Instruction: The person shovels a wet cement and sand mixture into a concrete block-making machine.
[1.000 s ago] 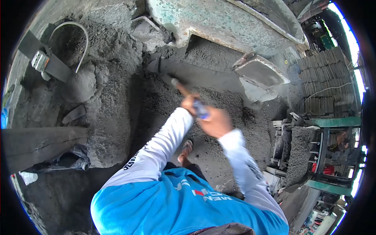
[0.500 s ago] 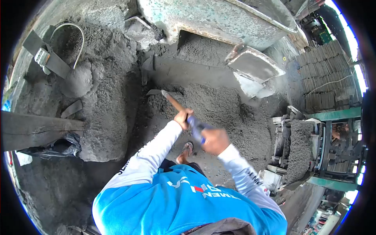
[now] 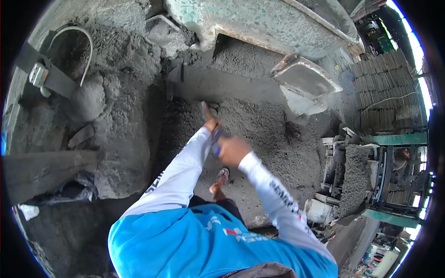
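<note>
Both hands are closed around the handle of a long-handled hoe [image 3: 206,111]. My left hand [image 3: 212,124] grips the wooden part nearer the head. Farther back, my right hand [image 3: 234,151], smeared by motion, holds the blue-wrapped end of the handle. The head end reaches the near-left side of a heap of damp grey mix [image 3: 252,123]; its blade can hardly be made out against the dark material.
A mottled green metal bin [image 3: 259,28] with an opening stands beyond the heap. To the right are a mix-filled tray [image 3: 357,176] by a green-framed machine [image 3: 394,139] and stacked boards [image 3: 380,88]. On the left lie a grey mound [image 3: 125,120] and a beam [image 3: 46,171].
Both hands and the hoe have swung left, with the handle now steeper in view. The blade, visible before at the heap's left, is now mostly lost to sight. The view has shifted slightly.
</note>
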`<state>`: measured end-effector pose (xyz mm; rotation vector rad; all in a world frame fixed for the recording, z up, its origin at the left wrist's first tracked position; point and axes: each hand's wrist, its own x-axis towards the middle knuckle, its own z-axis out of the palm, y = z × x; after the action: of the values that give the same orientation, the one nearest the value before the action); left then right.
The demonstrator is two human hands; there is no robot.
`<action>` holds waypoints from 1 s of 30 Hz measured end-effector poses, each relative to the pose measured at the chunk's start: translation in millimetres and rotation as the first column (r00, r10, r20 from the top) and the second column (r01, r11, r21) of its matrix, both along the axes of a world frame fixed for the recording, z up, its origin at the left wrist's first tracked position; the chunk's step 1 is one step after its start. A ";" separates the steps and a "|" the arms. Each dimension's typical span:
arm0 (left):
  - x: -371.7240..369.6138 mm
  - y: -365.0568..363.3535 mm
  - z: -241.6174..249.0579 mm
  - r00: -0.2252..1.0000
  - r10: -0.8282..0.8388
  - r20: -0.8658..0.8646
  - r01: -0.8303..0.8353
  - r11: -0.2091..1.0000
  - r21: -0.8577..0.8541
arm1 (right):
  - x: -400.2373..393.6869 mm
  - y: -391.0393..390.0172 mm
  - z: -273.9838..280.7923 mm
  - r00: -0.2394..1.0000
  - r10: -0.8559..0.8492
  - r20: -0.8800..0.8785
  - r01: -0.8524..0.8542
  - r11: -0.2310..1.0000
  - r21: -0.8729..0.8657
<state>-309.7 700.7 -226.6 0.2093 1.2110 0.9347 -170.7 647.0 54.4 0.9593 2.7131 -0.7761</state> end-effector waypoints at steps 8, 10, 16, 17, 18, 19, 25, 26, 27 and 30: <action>36.1 -165.8 -63.2 0.995 -0.078 -0.064 0.052 0.939 -0.339 | 50.8 -223.4 -126.3 0.989 -0.146 -0.014 0.138 0.956 -0.259; 58.0 -173.3 -53.2 1.000 -0.017 0.026 0.026 0.914 -0.405 | 84.1 -233.7 -102.3 0.978 -0.188 -0.089 0.162 0.957 -0.242; 118.0 -195.6 35.6 0.993 0.068 0.096 -0.022 0.909 -0.417 | 157.5 -248.4 -33.4 0.918 -0.238 -0.316 0.227 0.971 -0.073; 124.5 -199.8 69.8 0.984 0.104 0.147 -0.034 0.909 -0.416 | 167.6 -253.1 -19.3 0.895 -0.250 -0.369 0.251 0.967 -0.044; 132.5 -205.2 102.0 0.970 0.141 0.198 -0.045 0.905 -0.423 | 180.7 -259.6 -4.3 0.832 -0.336 -0.442 0.335 0.939 -0.083; 140.7 -212.8 116.5 0.953 0.179 0.246 -0.056 0.898 -0.436 | 195.6 -267.0 9.5 0.755 -0.419 -0.504 0.412 0.902 -0.132; 172.9 -242.5 46.4 0.818 0.482 0.315 -0.275 0.807 -0.522 | 283.9 -357.1 -58.2 -0.208 -0.978 -0.011 0.580 -0.114 -0.806; 181.0 -250.1 24.8 0.812 0.538 0.225 -0.375 0.777 -0.505 | 290.1 -382.7 -92.3 -0.337 -0.941 0.031 0.567 -0.229 -0.791; 179.2 -265.2 -20.8 0.824 0.504 0.260 -0.283 0.763 -0.581 | 295.6 -410.4 -122.1 -0.459 -0.886 0.073 0.541 -0.343 -0.768; 216.5 -330.2 -66.5 0.939 0.330 0.097 -0.156 0.660 -0.735 | 297.6 -487.7 -173.6 -0.693 -0.638 0.336 0.403 -0.729 -0.553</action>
<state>-93.2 370.4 -293.2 -0.7033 1.3242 0.6168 126.9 159.3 -119.2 3.3225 -0.2883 -1.8412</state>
